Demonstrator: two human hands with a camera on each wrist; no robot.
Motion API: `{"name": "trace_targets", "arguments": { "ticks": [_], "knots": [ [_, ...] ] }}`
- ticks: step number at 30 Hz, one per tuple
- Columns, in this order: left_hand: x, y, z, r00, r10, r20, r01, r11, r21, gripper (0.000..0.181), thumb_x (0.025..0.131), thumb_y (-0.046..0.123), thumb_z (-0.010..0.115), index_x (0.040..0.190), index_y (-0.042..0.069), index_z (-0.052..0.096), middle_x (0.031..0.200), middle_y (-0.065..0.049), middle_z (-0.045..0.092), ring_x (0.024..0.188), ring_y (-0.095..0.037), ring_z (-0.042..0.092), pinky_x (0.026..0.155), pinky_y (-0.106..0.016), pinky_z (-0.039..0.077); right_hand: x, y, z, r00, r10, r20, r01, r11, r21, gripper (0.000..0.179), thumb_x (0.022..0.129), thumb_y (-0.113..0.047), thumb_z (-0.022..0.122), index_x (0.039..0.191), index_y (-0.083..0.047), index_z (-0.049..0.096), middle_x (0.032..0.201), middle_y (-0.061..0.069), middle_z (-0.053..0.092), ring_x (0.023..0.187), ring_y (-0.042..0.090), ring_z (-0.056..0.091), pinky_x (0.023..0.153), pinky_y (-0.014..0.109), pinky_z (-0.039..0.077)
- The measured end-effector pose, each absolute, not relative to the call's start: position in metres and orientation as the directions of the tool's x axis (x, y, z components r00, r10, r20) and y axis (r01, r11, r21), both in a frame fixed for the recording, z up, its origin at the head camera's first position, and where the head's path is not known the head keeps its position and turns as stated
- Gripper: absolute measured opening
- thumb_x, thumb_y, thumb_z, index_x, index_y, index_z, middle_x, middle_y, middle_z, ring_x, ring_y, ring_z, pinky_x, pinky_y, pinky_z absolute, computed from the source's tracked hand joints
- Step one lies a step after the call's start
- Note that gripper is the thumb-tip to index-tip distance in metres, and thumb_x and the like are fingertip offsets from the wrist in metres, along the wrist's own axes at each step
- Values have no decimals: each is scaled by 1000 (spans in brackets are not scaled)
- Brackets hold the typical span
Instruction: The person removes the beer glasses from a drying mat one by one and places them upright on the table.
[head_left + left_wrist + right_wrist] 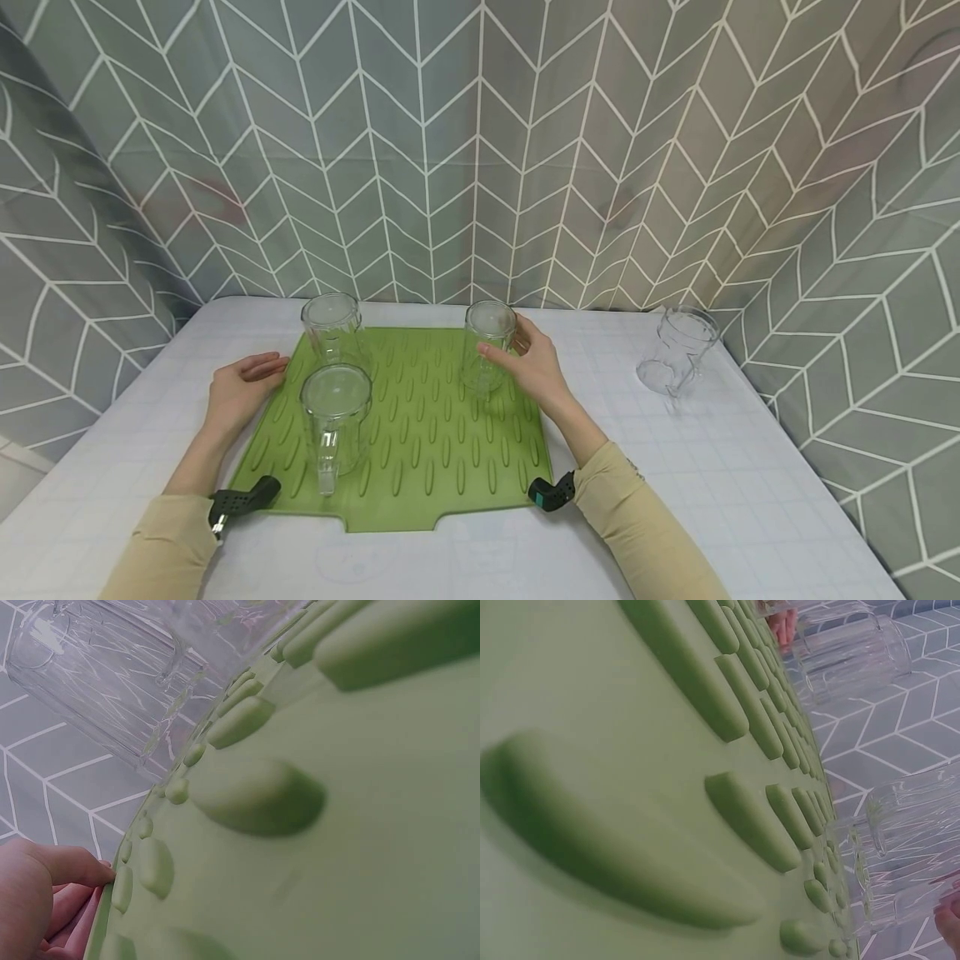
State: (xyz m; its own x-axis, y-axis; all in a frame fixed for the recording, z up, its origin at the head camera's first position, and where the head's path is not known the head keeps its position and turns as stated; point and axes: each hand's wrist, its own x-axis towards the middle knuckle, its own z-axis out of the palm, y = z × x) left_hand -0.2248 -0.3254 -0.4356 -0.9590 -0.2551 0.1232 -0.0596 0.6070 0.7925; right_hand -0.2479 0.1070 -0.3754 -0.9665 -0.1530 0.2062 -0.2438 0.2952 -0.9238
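Observation:
My right hand (528, 358) grips a clear glass mug (480, 367) at the right back of a green ridged mat (420, 467), thumb in front and fingers behind. In the right wrist view this mug (915, 847) stands at the mat's far edge, with a fingertip on its side. At the mat's left edge rests my left hand (243, 387), its fingers loosely bent. The left wrist view shows its thumb (86, 868) against that edge. Two more glass mugs stand on the mat's left part, one (330, 333) behind the other (337, 425), whose handle faces me.
A fourth clear glass mug (678, 354) stands on the white tablecloth (622, 500), well right of the mat. Grey curtains (480, 150) with a white zigzag pattern hang behind the table and along both sides.

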Motion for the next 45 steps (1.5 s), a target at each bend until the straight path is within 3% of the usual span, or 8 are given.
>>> {"name": "trace_targets", "arguments": {
  "ticks": [45],
  "knots": [
    [-223, -323, -433, -960, -254, 121, -57, 597, 800, 48, 98, 21, 64, 138, -4, 55, 128, -23, 64, 77, 26, 45, 109, -56, 42, -248, 111, -372, -978, -147, 148, -188, 310, -932, 83, 88, -31, 77, 154, -8, 33, 155, 16, 42, 143, 33, 41, 119, 41, 37]
  ]
}}
